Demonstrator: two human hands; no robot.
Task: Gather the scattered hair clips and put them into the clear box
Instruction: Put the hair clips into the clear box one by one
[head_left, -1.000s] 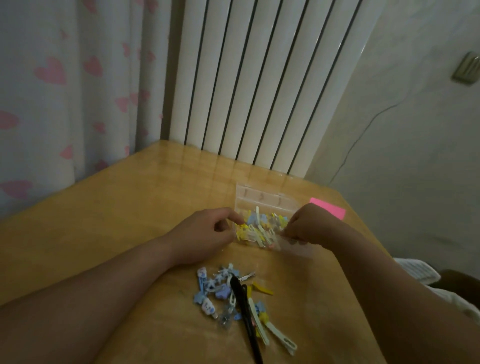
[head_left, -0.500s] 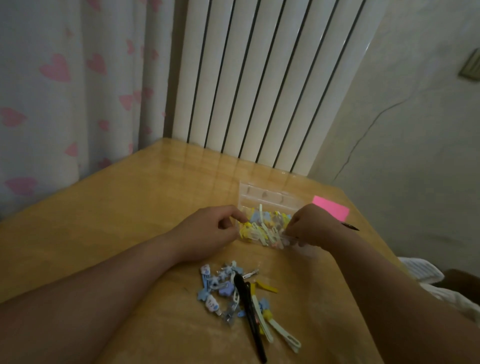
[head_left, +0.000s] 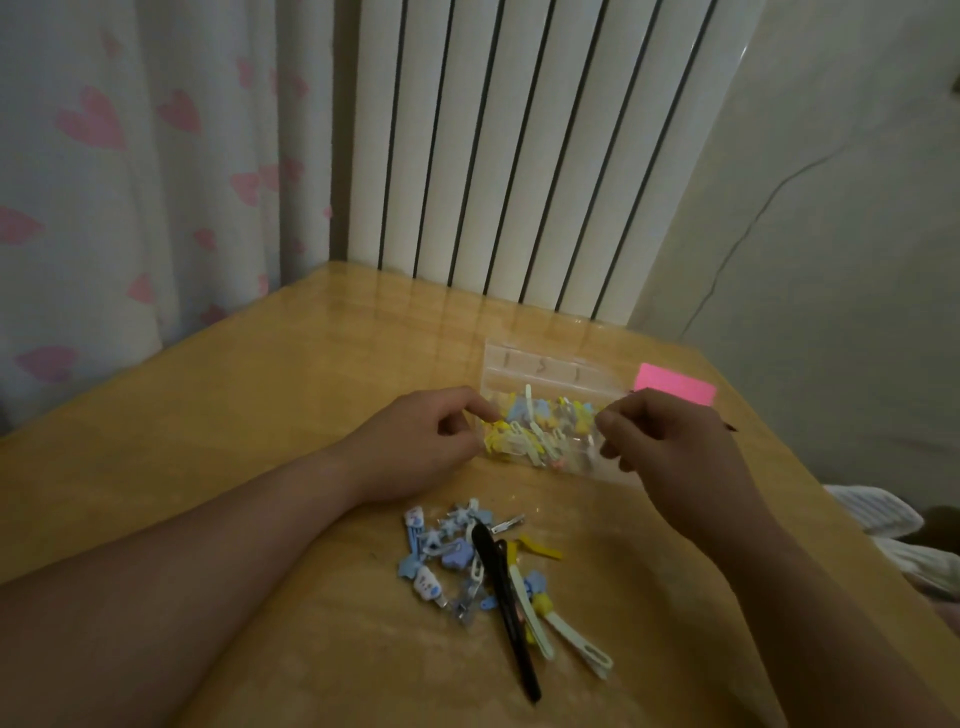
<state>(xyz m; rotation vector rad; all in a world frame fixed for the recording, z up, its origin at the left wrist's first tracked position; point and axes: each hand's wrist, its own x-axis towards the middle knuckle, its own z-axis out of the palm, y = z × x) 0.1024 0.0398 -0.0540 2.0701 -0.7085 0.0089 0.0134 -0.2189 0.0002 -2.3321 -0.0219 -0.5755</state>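
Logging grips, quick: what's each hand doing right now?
Left hand: pinching the left edge of the clear box.
Right hand: fingers curled, gripping its right edge.

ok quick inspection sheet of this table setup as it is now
surface: wooden table, glossy.
job's things: clear box already holds many clips; loose hair clips lie piled nearer the person, a long black clip among them.
clutter: pink note just right of the box.
hands: left hand and right hand pinch the box's two ends.
cables: thin cable runs along the wall.
surroundings: radiator, heart-print curtain.
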